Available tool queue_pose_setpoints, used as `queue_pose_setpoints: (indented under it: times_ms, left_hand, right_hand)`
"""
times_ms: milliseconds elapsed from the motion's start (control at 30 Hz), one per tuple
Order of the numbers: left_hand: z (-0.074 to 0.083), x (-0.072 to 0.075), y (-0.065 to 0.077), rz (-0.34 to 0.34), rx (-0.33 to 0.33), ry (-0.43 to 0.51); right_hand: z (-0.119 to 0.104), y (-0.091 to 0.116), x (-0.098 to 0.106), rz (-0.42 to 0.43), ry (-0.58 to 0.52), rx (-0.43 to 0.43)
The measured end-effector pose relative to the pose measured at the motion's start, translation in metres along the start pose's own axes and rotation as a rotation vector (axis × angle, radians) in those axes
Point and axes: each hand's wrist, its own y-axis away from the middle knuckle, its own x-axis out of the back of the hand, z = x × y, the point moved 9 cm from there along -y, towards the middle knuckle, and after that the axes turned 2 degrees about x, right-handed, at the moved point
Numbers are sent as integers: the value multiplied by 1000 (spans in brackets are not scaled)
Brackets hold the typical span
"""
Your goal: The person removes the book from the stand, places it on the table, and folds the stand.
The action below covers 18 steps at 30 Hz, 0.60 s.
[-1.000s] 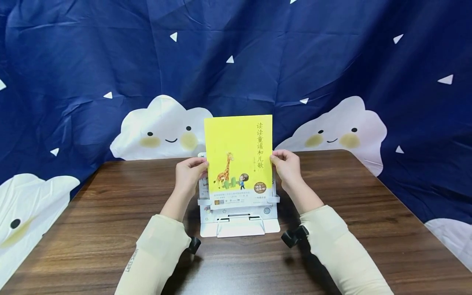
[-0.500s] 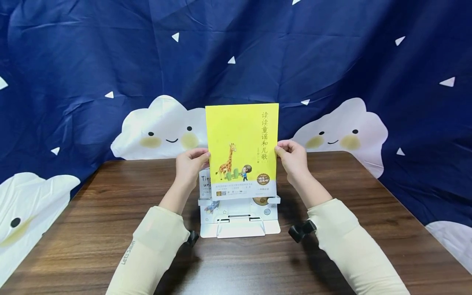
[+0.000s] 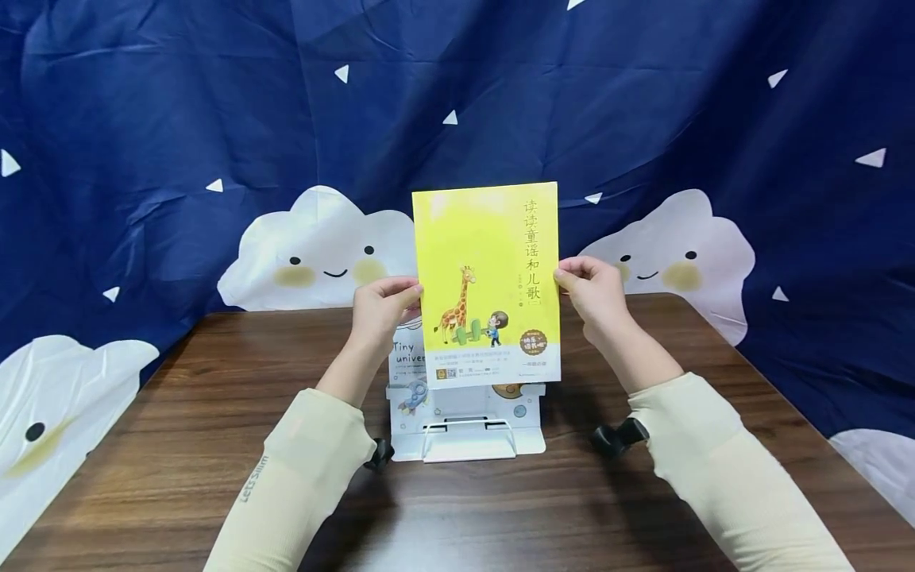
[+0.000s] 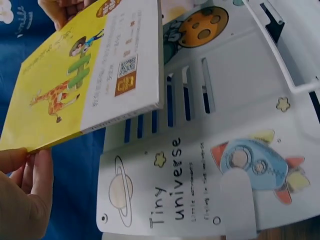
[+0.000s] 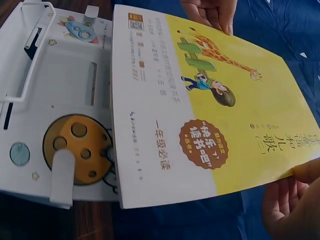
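A yellow book point(image 3: 472, 238) with a giraffe and a child on its cover is held upright between both hands in the head view. My left hand point(image 3: 382, 314) pinches its left edge, thumb in front. On the opposite edge my right hand point(image 3: 595, 294) pinches it the same way. Behind and below the book stands a white book stand point(image 3: 468, 445) printed with "Tiny universe", a rocket and planets. The left wrist view shows a gap between the book's lower edge point(image 4: 122, 116) and the stand's slotted back panel point(image 4: 187, 95). The book hides the upper part of the stand in the head view.
The stand rests on a dark wooden table point(image 3: 214, 461). Two small page clips point(image 5: 62, 175) stick up from its lower ledge, and a white wire support point(image 3: 468, 425) lies at its front. A blue curtain point(image 3: 457, 95) with smiling clouds hangs behind the table.
Both hands have lifted the book up off the stand and slightly to the right, closer to the camera. More of the stand's printed panel now shows beneath it.
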Motion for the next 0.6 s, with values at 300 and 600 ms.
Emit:
queue_pose_setpoints:
  times_ms: [300,600]
  left_hand:
    - [-10,-16,6,-28,146,24]
    - [-29,-29,13,-45,211,58]
  right_hand:
    - [7,4,16,-83,14,-111]
    - [15,13,32,-138,18,-147]
